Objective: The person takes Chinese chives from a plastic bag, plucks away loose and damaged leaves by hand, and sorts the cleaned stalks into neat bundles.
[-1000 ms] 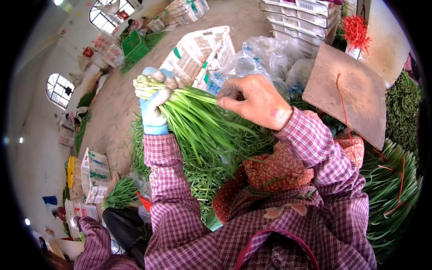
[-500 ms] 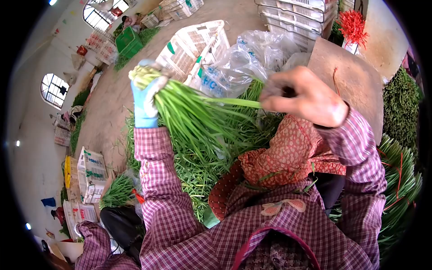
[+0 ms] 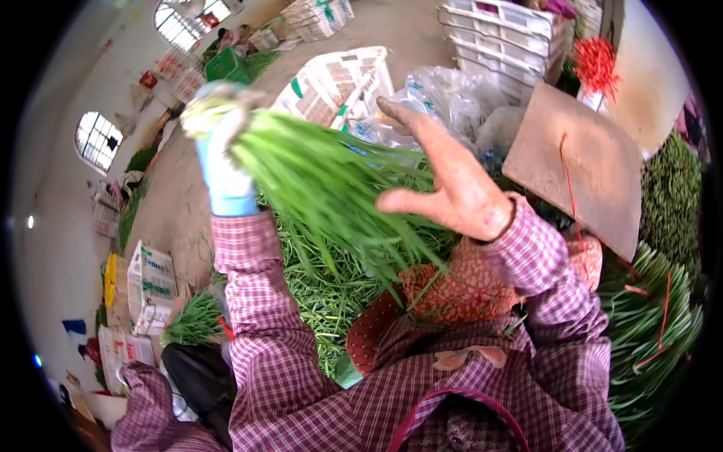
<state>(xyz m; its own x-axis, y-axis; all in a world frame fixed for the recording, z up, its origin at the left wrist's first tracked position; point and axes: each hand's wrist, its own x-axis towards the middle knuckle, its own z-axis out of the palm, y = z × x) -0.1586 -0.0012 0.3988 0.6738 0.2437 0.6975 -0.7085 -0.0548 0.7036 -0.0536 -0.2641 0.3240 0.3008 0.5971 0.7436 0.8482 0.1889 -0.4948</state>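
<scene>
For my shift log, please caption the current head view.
Gloved left hand gripping a green leafy bunch, with the bare right hand open near its leaves.

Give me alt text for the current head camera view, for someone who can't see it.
A gloved left hand grips a bunch of long green leaves by its pale ends, while the bare right hand is spread open near the leaves. Below lie loose greens; nearby are an open white crate, clear plastic bags and a brown board.

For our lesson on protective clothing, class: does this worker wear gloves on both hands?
No, a blue-and-white glove covers the left hand, but the right hand is bare.
</scene>
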